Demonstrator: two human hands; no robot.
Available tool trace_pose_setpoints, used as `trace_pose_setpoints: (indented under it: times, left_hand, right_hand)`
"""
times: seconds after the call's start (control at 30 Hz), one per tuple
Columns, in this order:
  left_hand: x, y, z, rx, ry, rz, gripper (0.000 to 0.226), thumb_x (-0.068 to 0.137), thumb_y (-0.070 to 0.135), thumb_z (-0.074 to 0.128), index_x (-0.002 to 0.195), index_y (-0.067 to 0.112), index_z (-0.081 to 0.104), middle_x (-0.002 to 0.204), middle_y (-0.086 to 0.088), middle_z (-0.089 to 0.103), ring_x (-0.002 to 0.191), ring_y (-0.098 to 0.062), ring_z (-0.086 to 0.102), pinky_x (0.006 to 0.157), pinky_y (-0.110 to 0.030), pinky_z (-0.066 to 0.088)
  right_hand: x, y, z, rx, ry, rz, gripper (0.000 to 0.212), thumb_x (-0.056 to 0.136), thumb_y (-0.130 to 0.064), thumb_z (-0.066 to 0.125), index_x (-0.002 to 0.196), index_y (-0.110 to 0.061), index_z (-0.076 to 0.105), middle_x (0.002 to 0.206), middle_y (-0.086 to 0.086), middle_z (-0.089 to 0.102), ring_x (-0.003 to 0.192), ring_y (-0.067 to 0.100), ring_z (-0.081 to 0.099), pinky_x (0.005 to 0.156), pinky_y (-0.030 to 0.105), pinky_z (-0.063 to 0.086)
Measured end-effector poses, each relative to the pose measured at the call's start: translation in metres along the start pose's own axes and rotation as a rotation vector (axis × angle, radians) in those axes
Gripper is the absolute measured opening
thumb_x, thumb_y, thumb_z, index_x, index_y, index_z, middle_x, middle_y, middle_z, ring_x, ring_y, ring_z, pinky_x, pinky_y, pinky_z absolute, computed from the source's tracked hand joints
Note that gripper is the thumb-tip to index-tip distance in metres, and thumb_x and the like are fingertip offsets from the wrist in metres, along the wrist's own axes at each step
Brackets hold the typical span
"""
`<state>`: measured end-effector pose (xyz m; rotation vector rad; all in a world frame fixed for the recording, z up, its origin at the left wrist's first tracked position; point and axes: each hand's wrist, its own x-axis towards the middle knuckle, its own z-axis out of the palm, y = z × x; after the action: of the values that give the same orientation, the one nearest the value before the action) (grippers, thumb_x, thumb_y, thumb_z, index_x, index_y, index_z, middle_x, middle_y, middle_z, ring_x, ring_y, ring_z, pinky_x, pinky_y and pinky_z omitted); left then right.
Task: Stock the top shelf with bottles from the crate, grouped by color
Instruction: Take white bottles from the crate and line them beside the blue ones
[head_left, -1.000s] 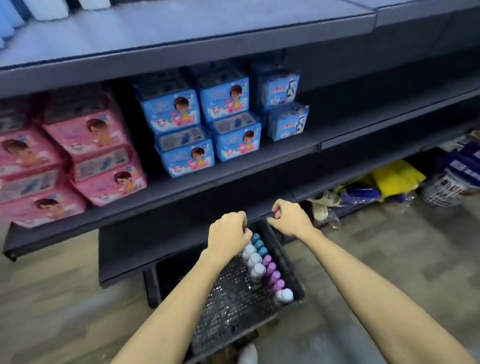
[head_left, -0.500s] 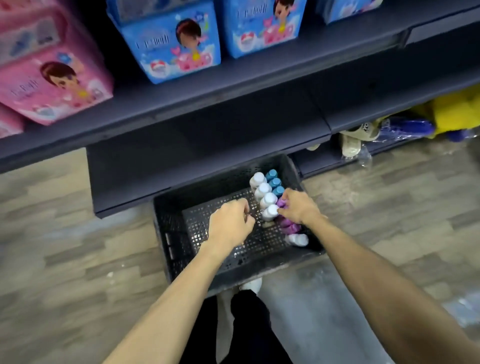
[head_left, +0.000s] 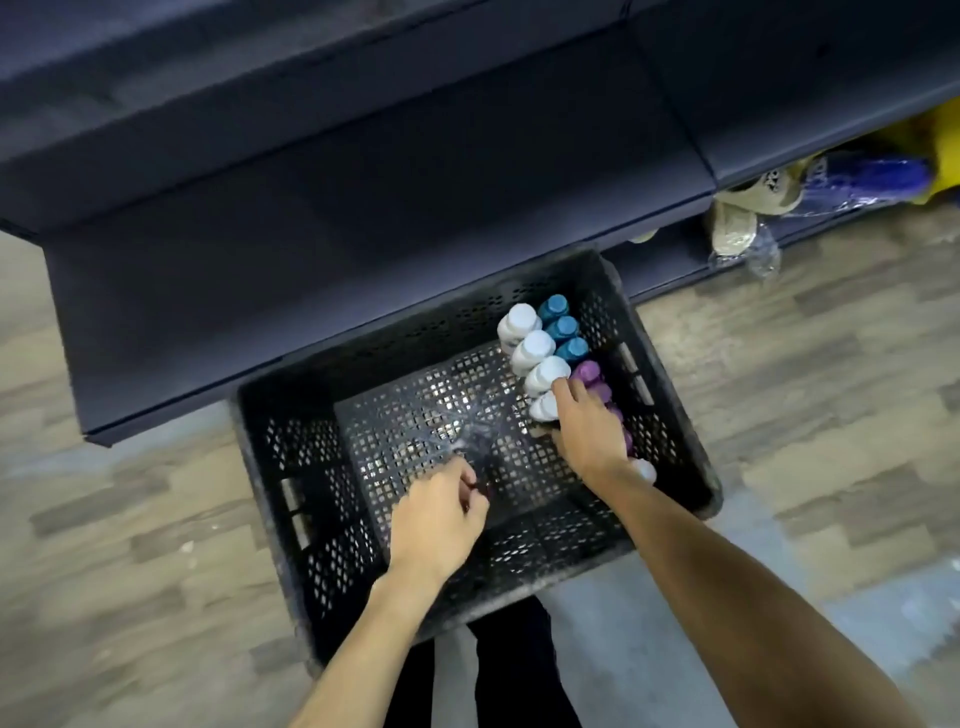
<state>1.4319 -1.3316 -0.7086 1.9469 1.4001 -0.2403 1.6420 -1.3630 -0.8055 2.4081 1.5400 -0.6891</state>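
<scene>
Several bottles (head_left: 537, 345), likely light, slick, under right hand (head_left: 589, 436), grasp unclear; left hand (head_left: 439, 519) slack, empty; take below cap.

- My right hand (head_left: 587, 436) hides most purple bottles (head_left: 587, 371); its grip unclear.
- My left hand (head_left: 436, 514) curls over its own fingertips.
- Far right, a yellow pack (head_left: 937, 132) is cropped.

Soft, even indoor light falls from above, moderate in strength, without hard shadows. The dark shelf (head_left: 311, 234) across the upper half of the frame swallows detail. Small glints sparkle through the perforated bottom of the crate (head_left: 291, 467) at centre, and the white bottle caps (head_left: 537, 345) look nearly washed out. Motion blur softens everything, smearing the floor (head_left: 130, 545) at lower left and the fingers of the left hand (head_left: 436, 512). Wide-angle distortion bends the shelf edges.
</scene>
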Motion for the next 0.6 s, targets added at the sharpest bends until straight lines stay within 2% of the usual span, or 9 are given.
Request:
trace_pose_setpoints:
  times: [0.1,0.2,0.37,0.5,0.6]
  left_hand:
    - [0.003,0.001,0.008,-0.030,-0.007,-0.008,0.008,0.088,0.028,0.057,0.097,0.028,0.058,0.085,0.015,0.064,0.076,-0.006,0.060,0.065,-0.028,0.049]
    - [0.006,0.006,0.011,-0.043,0.013,0.003,0.010,0.088,0.029,0.057,0.098,0.029,0.059,0.085,0.015,0.064,0.076,-0.005,0.060,0.065,-0.026,0.045]
    - [0.010,0.017,0.013,-0.058,0.021,0.043,0.012,0.088,0.030,0.056,0.100,0.029,0.058,0.087,0.014,0.064,0.081,-0.008,0.061,0.073,-0.031,0.053]
    - [0.004,0.021,0.010,-0.064,0.033,0.046,0.013,0.088,0.030,0.056,0.100,0.028,0.058,0.088,0.013,0.064,0.081,-0.009,0.062,0.075,-0.033,0.053]
    - [-0.006,0.025,0.000,-0.058,0.023,0.041,0.013,0.088,0.030,0.056,0.101,0.028,0.058,0.089,0.013,0.064,0.083,-0.010,0.062,0.076,-0.033,0.053]
  right_hand:
    - [0.001,0.006,0.011,-0.022,-0.001,-0.058,0.058,0.086,-0.016,0.066,0.136,-0.018,0.036,0.124,0.005,0.052,0.110,0.027,0.056,0.072,0.039,0.052]
    - [0.005,0.011,0.021,-0.044,-0.034,-0.101,0.053,0.088,-0.008,0.061,0.136,-0.019,0.044,0.124,0.004,0.056,0.110,0.026,0.060,0.077,0.038,0.051]
    - [0.008,0.009,0.031,-0.040,-0.044,-0.127,0.055,0.087,0.003,0.057,0.138,-0.014,0.043,0.128,0.006,0.055,0.112,0.025,0.060,0.087,0.035,0.051]
    - [0.007,0.005,0.017,-0.040,-0.066,-0.072,0.038,0.091,-0.002,0.054,0.127,-0.012,0.048,0.126,0.008,0.057,0.110,0.025,0.062,0.084,0.033,0.048]
    - [0.000,0.004,-0.007,0.018,-0.079,-0.027,0.034,0.089,-0.012,0.060,0.121,-0.014,0.051,0.123,0.007,0.059,0.108,0.026,0.061,0.085,0.035,0.048]
